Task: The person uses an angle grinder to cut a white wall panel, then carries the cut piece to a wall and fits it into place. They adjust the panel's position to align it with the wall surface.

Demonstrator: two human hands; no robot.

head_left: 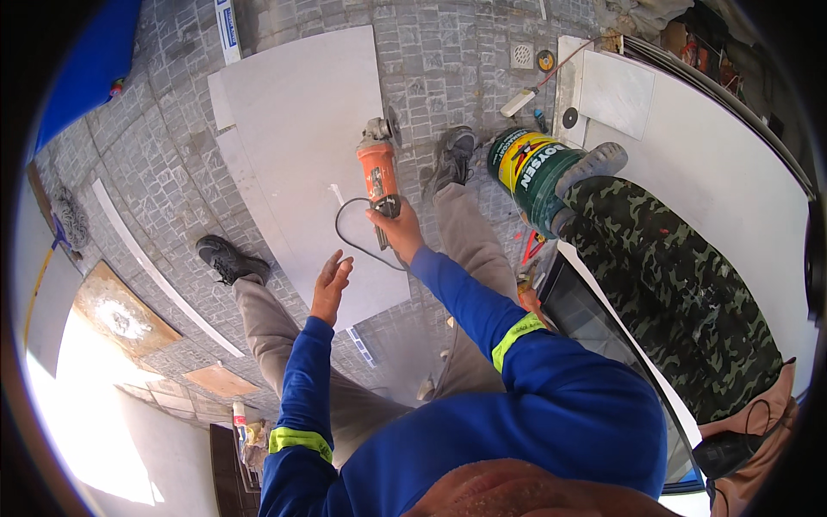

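Observation:
My right hand (399, 231) is wrapped round the rear handle of an orange angle grinder (377, 170). The grinder's metal head and disc point away from me, over a large pale board (301, 112) lying on the paving. From its rear end a black cord (341, 233) loops out to the left and back toward my right wrist. To the left of the cord, my left hand (329, 286) hovers above the board with fingers apart and nothing in it. My feet stand on either side of the board.
At right, another person's leg in camouflage trousers (663, 267) stands beside a green and yellow bucket (534, 177). A white sheet (715, 164) lies behind it. Loose discs (545, 60) rest on the paving at the far right. A long white strip (164, 267) lies at left.

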